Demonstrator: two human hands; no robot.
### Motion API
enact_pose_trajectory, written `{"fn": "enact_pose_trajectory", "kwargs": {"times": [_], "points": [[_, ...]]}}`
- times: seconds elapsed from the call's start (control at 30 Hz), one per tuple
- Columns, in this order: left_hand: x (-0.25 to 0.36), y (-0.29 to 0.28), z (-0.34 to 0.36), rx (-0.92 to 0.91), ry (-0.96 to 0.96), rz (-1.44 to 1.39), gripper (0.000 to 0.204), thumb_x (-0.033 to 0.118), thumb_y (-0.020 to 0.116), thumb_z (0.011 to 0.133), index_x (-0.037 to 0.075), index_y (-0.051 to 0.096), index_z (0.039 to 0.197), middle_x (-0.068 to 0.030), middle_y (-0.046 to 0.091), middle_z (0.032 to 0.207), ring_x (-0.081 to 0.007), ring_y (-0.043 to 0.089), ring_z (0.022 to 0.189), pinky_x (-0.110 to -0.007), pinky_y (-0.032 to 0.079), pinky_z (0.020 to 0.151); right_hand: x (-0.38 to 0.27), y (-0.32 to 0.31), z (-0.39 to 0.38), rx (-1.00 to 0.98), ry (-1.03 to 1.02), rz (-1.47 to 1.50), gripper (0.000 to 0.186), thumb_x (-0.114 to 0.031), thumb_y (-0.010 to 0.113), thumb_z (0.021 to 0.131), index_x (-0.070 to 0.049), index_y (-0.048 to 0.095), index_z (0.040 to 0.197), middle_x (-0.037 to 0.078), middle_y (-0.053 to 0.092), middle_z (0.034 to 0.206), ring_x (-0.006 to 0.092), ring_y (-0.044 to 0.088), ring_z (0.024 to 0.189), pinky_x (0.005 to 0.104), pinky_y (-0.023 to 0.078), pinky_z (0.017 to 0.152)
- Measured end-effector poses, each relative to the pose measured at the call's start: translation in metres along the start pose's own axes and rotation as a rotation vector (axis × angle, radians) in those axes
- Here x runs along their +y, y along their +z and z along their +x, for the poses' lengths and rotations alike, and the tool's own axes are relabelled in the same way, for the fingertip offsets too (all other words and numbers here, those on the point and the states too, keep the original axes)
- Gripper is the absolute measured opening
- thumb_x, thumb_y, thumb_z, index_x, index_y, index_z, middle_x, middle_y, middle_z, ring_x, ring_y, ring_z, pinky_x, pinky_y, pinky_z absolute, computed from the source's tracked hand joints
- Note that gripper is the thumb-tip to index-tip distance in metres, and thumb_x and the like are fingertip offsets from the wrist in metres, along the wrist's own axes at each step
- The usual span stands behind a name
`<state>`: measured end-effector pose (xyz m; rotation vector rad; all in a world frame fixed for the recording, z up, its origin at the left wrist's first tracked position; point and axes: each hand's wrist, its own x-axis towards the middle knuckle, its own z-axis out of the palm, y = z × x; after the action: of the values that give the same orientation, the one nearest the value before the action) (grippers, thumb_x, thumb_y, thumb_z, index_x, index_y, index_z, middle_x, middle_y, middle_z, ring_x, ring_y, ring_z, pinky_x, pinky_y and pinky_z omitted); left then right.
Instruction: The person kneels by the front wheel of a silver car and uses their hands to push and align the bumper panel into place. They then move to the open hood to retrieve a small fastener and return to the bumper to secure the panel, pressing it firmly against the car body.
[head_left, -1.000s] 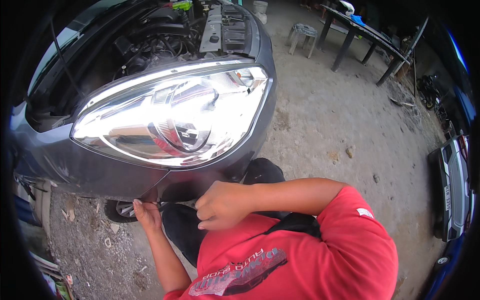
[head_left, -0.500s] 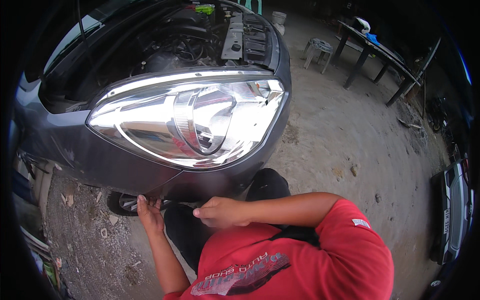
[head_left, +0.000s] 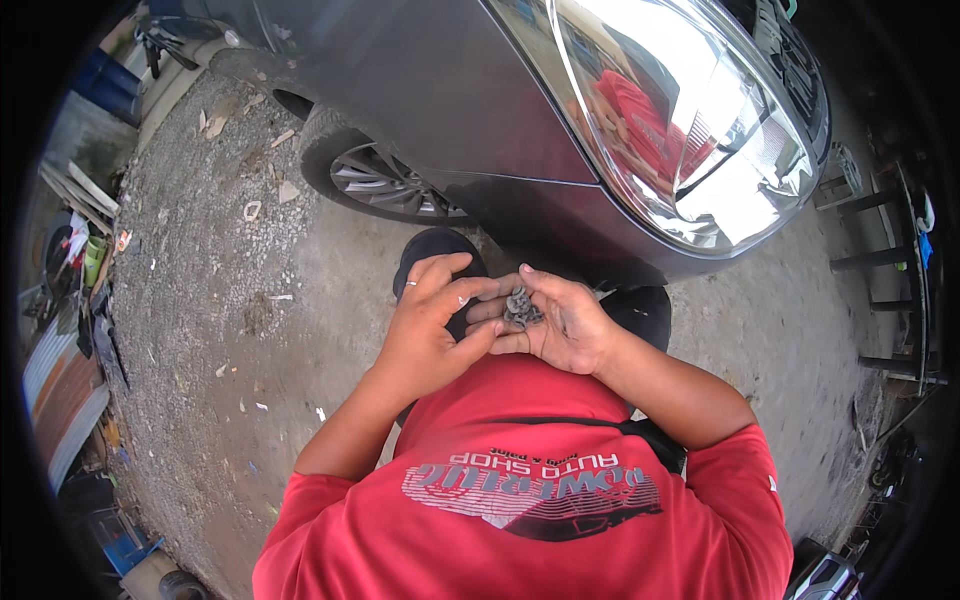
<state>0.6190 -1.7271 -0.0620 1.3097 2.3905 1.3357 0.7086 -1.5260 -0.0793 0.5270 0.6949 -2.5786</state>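
Note:
A small pile of grey fasteners (head_left: 520, 309), which look like screws or clips, lies in the palm of my right hand (head_left: 572, 328). That hand is turned up and cupped, with its fingers pointing left beneath the pile. My left hand (head_left: 428, 308) is close against its fingertips, back upward. The left index finger and thumb are spread apart on either side of the right fingers, and I see nothing held between them. A ring is on one left finger. Both hands are in front of my red shirt, below the grey car's fender (head_left: 430, 100).
The car's headlight (head_left: 690, 130) curves out at the upper right, and its front wheel (head_left: 390, 180) is beyond my knee. Gravelly ground (head_left: 220, 300) spreads to the left, with scrap sheets (head_left: 65, 390) along the edge. A dark table (head_left: 905, 280) stands far right.
My view has swung left and down, bringing the front wheel into sight. My hands, apart before, have come together; the right has turned palm up, showing the fasteners.

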Motion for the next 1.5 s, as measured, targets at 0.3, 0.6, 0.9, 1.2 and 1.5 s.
{"fn": "enact_pose_trajectory", "kwargs": {"times": [0.3, 0.6, 0.9, 1.2, 1.5], "points": [[0.004, 0.013, 0.003, 0.040, 0.027, -0.016, 0.047, 0.014, 0.085, 0.069, 0.009, 0.073, 0.114, -0.0196, 0.059, 0.128, -0.0404, 0.055, 0.121, -0.048, 0.046, 0.102, 0.003, 0.014, -0.003, 0.015, 0.017, 0.042, 0.055, -0.044, 0.039, 0.112, 0.003, 0.049, 0.138, 0.020, 0.063, 0.127, 0.0293, 0.066, 0.114, 0.0444, 0.054, 0.103], [0.024, 0.010, 0.006, 0.059, 0.136, 0.164, 0.033, 0.016, 0.084, 0.070, 0.007, 0.073, 0.100, -0.0190, 0.058, 0.131, -0.0407, 0.052, 0.129, -0.051, 0.046, 0.103, 0.004, 0.023, -0.003, -0.075, -0.069, 0.083, 0.063, -0.056, 0.040, 0.109, 0.000, 0.050, 0.136, 0.014, 0.060, 0.124, 0.0299, 0.062, 0.118, 0.0462, 0.049, 0.108], [0.015, 0.024, 0.007, 0.191, 0.160, 0.202, 0.025, 0.014, 0.082, 0.068, 0.005, 0.074, 0.090, -0.0170, 0.063, 0.119, -0.0378, 0.057, 0.122, -0.048, 0.047, 0.099, 0.010, 0.023, 0.000, -0.047, -0.141, 0.051, 0.055, -0.051, 0.045, 0.109, -0.001, 0.052, 0.131, 0.013, 0.060, 0.119, 0.0260, 0.062, 0.116, 0.0435, 0.051, 0.105], [-0.022, 0.020, -0.006, 0.289, -0.224, -0.559, 0.018, -0.003, 0.077, 0.082, 0.002, 0.075, 0.099, -0.0127, 0.057, 0.131, -0.0207, 0.061, 0.114, -0.036, 0.050, 0.098, 0.003, 0.019, 0.001, -0.007, -0.195, -0.086, 0.027, -0.030, 0.058, 0.107, -0.005, 0.062, 0.116, 0.006, 0.066, 0.102, 0.0159, 0.065, 0.088, 0.0316, 0.054, 0.074], [-0.032, 0.031, -0.019, 0.304, -0.374, -1.000, 0.021, -0.010, 0.072, 0.087, 0.000, 0.072, 0.106, -0.0096, 0.055, 0.133, -0.0140, 0.061, 0.106, -0.031, 0.051, 0.094, 0.003, 0.029, 0.014, 0.088, -0.324, -0.399, 0.010, -0.005, 0.069, 0.097, -0.003, 0.066, 0.106, 0.004, 0.065, 0.084, 0.0096, 0.061, 0.070, 0.0233, 0.049, 0.059]]}}
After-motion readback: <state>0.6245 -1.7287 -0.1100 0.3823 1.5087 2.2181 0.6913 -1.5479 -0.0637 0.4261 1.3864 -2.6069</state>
